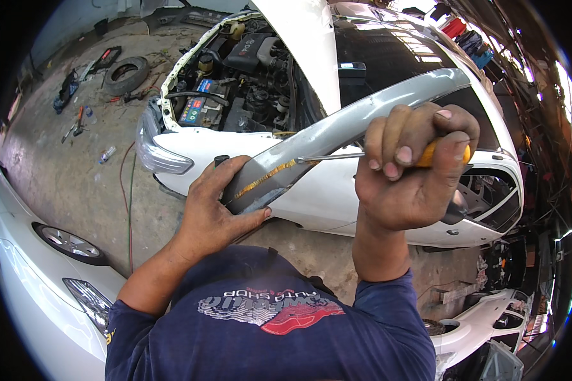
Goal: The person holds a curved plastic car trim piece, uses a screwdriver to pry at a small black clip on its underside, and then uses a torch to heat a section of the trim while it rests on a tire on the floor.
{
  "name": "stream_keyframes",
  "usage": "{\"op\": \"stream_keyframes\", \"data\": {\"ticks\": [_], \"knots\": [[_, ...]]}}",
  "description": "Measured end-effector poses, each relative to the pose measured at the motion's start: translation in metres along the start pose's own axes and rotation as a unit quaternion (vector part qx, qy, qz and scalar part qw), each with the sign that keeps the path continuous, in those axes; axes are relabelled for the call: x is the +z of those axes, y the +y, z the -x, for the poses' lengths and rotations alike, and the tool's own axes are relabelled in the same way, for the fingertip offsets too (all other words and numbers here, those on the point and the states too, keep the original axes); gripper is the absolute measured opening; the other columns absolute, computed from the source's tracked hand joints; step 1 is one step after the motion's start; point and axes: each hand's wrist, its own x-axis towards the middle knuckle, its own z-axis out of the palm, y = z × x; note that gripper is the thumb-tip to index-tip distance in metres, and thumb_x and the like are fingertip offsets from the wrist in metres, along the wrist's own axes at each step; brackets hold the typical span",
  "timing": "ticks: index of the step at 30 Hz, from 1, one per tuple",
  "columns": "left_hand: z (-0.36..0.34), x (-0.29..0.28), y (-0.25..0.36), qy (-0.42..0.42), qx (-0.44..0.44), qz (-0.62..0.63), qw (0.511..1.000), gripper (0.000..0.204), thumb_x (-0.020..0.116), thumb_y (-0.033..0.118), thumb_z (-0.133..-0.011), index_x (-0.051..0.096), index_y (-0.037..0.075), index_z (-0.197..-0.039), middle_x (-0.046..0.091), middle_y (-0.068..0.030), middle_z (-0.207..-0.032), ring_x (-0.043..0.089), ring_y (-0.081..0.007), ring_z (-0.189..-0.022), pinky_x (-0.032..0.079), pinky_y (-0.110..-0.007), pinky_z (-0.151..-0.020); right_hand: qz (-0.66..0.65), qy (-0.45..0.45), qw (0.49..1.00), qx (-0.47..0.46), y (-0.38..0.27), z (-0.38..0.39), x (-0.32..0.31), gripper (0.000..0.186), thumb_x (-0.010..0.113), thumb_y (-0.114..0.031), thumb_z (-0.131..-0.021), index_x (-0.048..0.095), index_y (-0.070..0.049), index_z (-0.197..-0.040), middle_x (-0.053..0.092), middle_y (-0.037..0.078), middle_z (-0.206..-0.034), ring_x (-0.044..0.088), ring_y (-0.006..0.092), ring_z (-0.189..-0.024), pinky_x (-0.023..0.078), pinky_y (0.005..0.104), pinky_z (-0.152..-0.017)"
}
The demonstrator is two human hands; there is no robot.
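A long, curved grey car trim piece slants up to the right in front of me. Its lower end is gripped by my left hand, thumb on one side and fingers on the other. Along that end runs a ragged yellow-brown strip that looks like old adhesive. My right hand is closed around the yellow handle of a screwdriver. The metal shaft points left, and its tip meets the upper end of the strip.
Behind the trim stands a white car with its hood raised and engine bay exposed. A silver car is close on the left. A tyre, tools and a plastic bottle lie on the concrete floor; a hose crosses it.
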Motion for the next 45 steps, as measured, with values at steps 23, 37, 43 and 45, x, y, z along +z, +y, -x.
{"op": "stream_keyframes", "data": {"ticks": [23, 37, 43, 45], "knots": [[-0.001, 0.005, -0.007, 0.021, 0.044, 0.014, 0.999, 0.084, 0.098, 0.026, -0.066, 0.063, 0.002, -0.139, 0.071, -0.019, -0.115, 0.07, -0.0315, -0.105, 0.056, -0.042, -0.092, -0.106, 0.126, 0.986, 0.019, 0.012, 0.005, -0.032, 0.024, 0.043, -0.025, -0.115, 0.058, -0.007, -0.116, 0.048, 0.001, -0.07, 0.039, 0.0087, -0.051, 0.038, 0.0254, -0.045], [-0.003, 0.005, 0.001, 0.021, -0.004, 0.01, 1.0, 0.079, 0.095, 0.025, -0.068, 0.064, 0.002, -0.136, 0.071, -0.0179, -0.114, 0.068, -0.0323, -0.103, 0.054, -0.043, -0.095, -0.113, 0.123, 0.986, -0.004, -0.007, 0.001, -0.045, 0.029, 0.042, -0.027, -0.115, 0.061, -0.005, -0.12, 0.051, 0.002, -0.073, 0.041, 0.01, -0.054, 0.038, 0.0265, -0.049], [0.0, 0.002, -0.005, 0.04, 0.003, -0.027, 0.999, 0.08, 0.095, 0.028, -0.068, 0.064, 0.002, -0.136, 0.07, -0.0174, -0.116, 0.068, -0.031, -0.107, 0.052, -0.042, -0.098, -0.165, 0.105, 0.98, -0.019, -0.029, 0.001, -0.047, 0.033, 0.044, -0.029, -0.115, 0.062, -0.002, -0.123, 0.053, 0.003, -0.078, 0.045, 0.0108, -0.06, 0.038, 0.0274, -0.053], [0.0, -0.009, -0.008, 0.04, -0.003, 0.012, 0.999, 0.08, 0.095, 0.029, -0.068, 0.063, 0.001, -0.136, 0.07, -0.0163, -0.118, 0.067, -0.0291, -0.11, 0.051, -0.041, -0.101, -0.156, 0.1, 0.982, -0.025, -0.041, 0.004, -0.049, 0.03, 0.047, -0.027, -0.115, 0.061, -0.002, -0.123, 0.05, 0.003, -0.078, 0.044, 0.0106, -0.061, 0.038, 0.0276, -0.054]]}}
